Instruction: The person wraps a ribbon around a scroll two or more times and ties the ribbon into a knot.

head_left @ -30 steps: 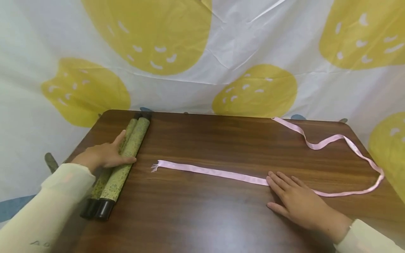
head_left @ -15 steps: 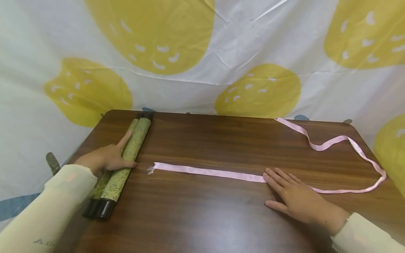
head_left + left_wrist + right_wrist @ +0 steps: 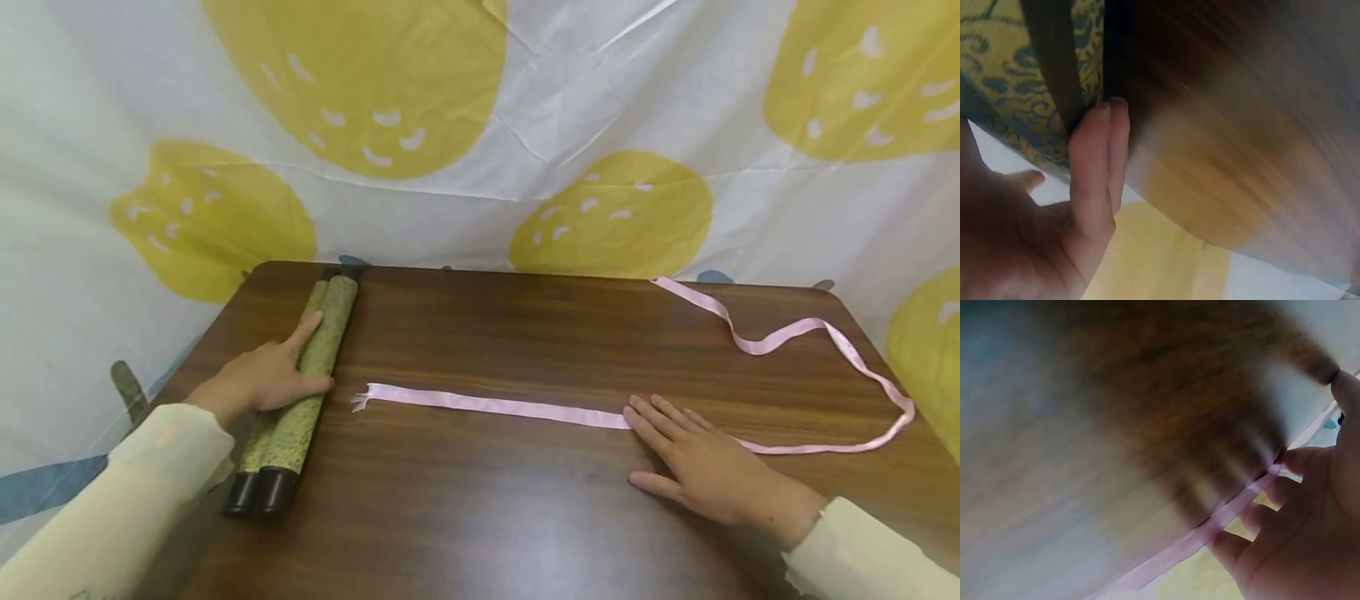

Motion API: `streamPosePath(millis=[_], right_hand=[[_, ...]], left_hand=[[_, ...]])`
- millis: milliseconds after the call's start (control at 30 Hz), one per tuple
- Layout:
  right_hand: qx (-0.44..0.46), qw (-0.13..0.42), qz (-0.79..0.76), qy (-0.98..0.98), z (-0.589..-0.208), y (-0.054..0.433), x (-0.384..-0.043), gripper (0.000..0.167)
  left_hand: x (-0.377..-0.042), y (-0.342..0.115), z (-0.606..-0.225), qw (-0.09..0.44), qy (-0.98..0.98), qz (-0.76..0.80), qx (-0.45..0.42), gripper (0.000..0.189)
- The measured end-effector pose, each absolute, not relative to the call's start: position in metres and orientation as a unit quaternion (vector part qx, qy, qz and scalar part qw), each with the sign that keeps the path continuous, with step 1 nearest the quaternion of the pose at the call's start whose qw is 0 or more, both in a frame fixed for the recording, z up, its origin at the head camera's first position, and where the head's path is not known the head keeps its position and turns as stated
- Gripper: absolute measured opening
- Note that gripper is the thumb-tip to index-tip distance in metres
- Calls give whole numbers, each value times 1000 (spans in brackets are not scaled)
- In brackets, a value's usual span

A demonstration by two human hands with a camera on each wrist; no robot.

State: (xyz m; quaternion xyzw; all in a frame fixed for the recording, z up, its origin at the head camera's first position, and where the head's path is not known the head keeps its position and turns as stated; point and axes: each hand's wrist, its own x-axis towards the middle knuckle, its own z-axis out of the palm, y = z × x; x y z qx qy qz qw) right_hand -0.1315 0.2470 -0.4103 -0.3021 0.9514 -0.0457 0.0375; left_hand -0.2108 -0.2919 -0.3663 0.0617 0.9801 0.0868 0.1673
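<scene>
At the table's left side lies a hanging scroll (image 3: 315, 367), wound into two parallel rolls of green-gold patterned cloth with black end knobs. My left hand (image 3: 262, 379) holds it about the middle, thumb and index finger across the top. In the left wrist view, other fingers (image 3: 1091, 169) bend down along its side, by the patterned cloth (image 3: 1010, 69). A pink ribbon (image 3: 495, 406) with a frayed left end stretches across the table. My right hand (image 3: 708, 467) rests flat on it, fingers straight, covering part of it; in the right wrist view the ribbon (image 3: 1179, 547) runs under the fingertips.
The brown wooden table (image 3: 480, 508) has rounded far corners. The ribbon's far part curves round the right side up to the back edge. Behind the table hangs a white curtain (image 3: 420, 187) printed with yellow lemons.
My left hand has shifted a little to the right, and the scroll's near end has swung rightward with it. The right hand stays on the ribbon, nearly still.
</scene>
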Motion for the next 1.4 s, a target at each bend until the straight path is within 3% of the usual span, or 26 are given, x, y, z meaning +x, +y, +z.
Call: streamPosePath(millis=[467, 933, 1400], right_hand=[[-296, 45, -51, 953, -410, 249, -131, 77], [-293, 47, -42, 954, -406, 246, -131, 78], [-296, 49, -38, 953, -404, 243, -131, 77]], left_hand=[[-200, -207, -354, 115, 983, 106, 97, 101], [-192, -126, -359, 135, 971, 119, 154, 96], [-212, -45, -362, 155, 963, 123, 181, 98]])
